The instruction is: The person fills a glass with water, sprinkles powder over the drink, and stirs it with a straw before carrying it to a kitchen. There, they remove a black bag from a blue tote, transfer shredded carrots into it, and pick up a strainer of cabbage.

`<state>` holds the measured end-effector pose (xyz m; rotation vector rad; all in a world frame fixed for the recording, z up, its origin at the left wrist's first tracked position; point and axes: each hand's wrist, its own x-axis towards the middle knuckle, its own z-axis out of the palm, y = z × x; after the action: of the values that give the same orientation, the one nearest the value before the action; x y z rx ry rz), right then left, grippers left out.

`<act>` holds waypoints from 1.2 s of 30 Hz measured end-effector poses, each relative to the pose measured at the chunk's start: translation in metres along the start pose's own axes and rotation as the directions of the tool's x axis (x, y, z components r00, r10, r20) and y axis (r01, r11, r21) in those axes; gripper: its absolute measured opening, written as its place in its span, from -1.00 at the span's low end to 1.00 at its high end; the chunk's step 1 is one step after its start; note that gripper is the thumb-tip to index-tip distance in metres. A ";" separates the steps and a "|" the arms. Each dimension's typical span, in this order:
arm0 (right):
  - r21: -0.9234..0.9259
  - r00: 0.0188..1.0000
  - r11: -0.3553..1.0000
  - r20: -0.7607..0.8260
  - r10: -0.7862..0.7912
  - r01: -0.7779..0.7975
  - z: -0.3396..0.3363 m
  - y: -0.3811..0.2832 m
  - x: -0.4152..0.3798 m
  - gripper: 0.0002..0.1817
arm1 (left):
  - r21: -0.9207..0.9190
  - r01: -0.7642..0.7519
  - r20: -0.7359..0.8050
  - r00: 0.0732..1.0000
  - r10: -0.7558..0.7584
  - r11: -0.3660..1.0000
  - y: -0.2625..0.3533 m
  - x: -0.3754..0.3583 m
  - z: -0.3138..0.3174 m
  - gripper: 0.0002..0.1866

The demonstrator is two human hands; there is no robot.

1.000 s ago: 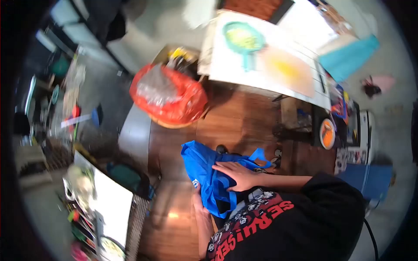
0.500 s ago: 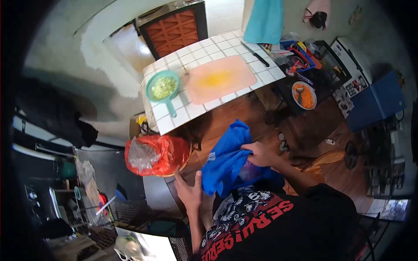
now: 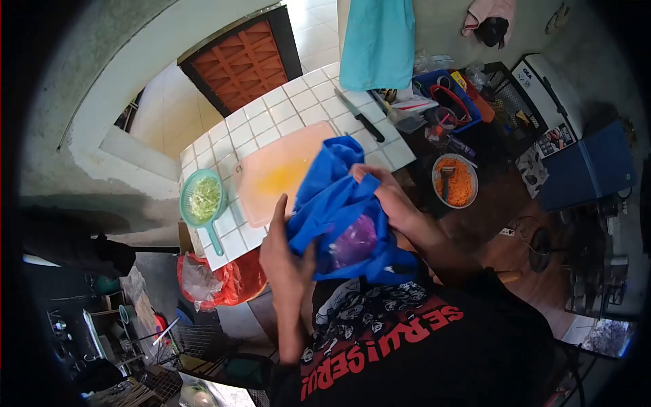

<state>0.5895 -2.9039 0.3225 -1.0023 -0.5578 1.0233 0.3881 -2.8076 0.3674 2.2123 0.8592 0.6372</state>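
Note:
A blue cloth bag [image 3: 315,210] hangs close to my torso, with a purple plastic bundle [image 3: 354,241] showing in its opening. My right hand [image 3: 386,193] grips the bag's upper edge, fingers closed on the fabric. At the bag's left side is my left hand [image 3: 288,254], its fingers apart and slightly blurred, close to or touching the cloth. Behind the bag, a pink cutting board [image 3: 254,166] with an orange stain lies on the white tiled table [image 3: 237,132]. A green strainer [image 3: 203,198] of shredded pale green vegetable sits at the table's left end.
A black-handled knife [image 3: 367,126] lies right of the board. Further right stand a bowl [image 3: 455,182] of shredded orange food with a peeler and a blue basket [image 3: 444,102] of items. A red plastic bag [image 3: 241,278] is below the table's left corner.
The blue bag and my right hand have come up in front of the cutting board. My left hand has moved up to the bag's side. The view has shifted closer to the table.

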 end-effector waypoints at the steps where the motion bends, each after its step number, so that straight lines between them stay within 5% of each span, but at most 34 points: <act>1: -0.003 1.000 1.000 0.000 0.006 -0.006 -0.005 -0.009 0.013 -0.75 | 0.004 0.090 0.011 0.996 -0.090 0.996 0.001 0.010 -0.001 -0.35; 3: -0.175 0.985 0.977 0.137 -0.102 0.126 0.003 -0.023 0.038 -0.74 | -0.002 -0.098 -0.158 0.983 0.096 0.995 -0.016 0.032 0.005 -0.57; 4: -0.386 0.949 0.878 0.249 -0.195 0.282 -0.005 -0.019 0.056 -0.50 | -0.087 -0.038 -0.176 0.984 0.022 0.996 -0.015 0.042 0.004 -0.64; 5: -0.390 0.951 0.879 0.245 -0.187 0.273 -0.011 -0.015 0.061 -0.50 | -0.174 0.022 -0.190 0.980 -0.056 0.984 -0.013 0.053 0.002 -0.70; 8: -0.881 0.900 0.228 0.360 -0.246 0.414 -0.020 -0.025 0.070 -0.06 | -0.193 0.012 -0.118 0.992 -0.035 0.981 -0.026 0.085 0.012 -0.76; 13: -0.920 0.899 0.216 0.230 -0.373 0.326 -0.015 -0.054 0.042 -0.21 | -0.158 0.050 0.025 0.999 -0.047 0.986 -0.017 0.114 0.032 -0.81; 15: -0.824 0.795 0.341 0.200 -0.572 0.453 -0.018 -0.056 0.030 -0.49 | -0.144 0.048 0.014 0.999 -0.047 0.988 -0.015 0.125 0.042 -0.79; 18: -0.637 0.713 0.449 0.235 -0.661 0.627 -0.024 -0.037 0.029 -0.72 | 0.002 0.130 0.050 0.990 -0.130 0.992 -0.007 0.141 0.052 -0.80; 21: -0.706 0.904 0.571 0.267 -0.333 0.419 -0.026 -0.034 0.060 -0.89 | -0.046 0.046 0.018 0.999 -0.045 0.998 -0.003 0.146 0.063 -0.83; 25: -0.654 0.980 0.733 0.168 -0.102 0.189 -0.054 -0.037 0.086 -0.81 | -0.153 0.037 0.032 0.999 -0.033 0.988 0.030 0.159 0.078 -0.88; 27: -0.745 0.959 0.610 0.264 -0.100 0.269 -0.072 -0.049 0.093 -0.74 | -0.156 0.013 0.026 1.000 -0.009 0.988 0.042 0.165 0.087 -0.89; 29: -0.852 0.950 0.463 0.305 0.061 0.244 -0.078 -0.067 0.096 -0.70 | -0.129 0.018 -0.038 0.999 -0.023 0.991 0.054 0.171 0.094 -0.89; 31: -0.862 0.942 0.446 0.319 0.107 0.241 -0.083 -0.077 0.099 -0.69 | -0.100 0.019 -0.097 0.995 -0.029 0.995 0.063 0.177 0.099 -0.89; 33: -0.761 0.847 0.384 0.515 -0.132 0.523 -0.087 -0.084 0.100 -0.72 | -0.143 0.054 -0.256 0.963 -0.090 0.988 0.067 0.180 0.099 -0.88; 34: -0.759 0.847 0.390 0.516 -0.130 0.522 -0.089 -0.085 0.102 -0.72 | -0.155 0.003 -0.336 0.940 -0.055 0.988 0.064 0.183 0.097 -0.87; 36: -0.711 0.804 0.386 0.464 -0.371 0.588 -0.092 -0.087 0.103 -0.69 | -0.064 -0.054 -0.363 0.931 0.027 0.996 0.072 0.192 0.087 -0.89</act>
<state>0.7450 -2.8643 0.3509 -1.4277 -1.5596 0.2565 0.5996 -2.7447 0.4001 2.0824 0.9551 1.1039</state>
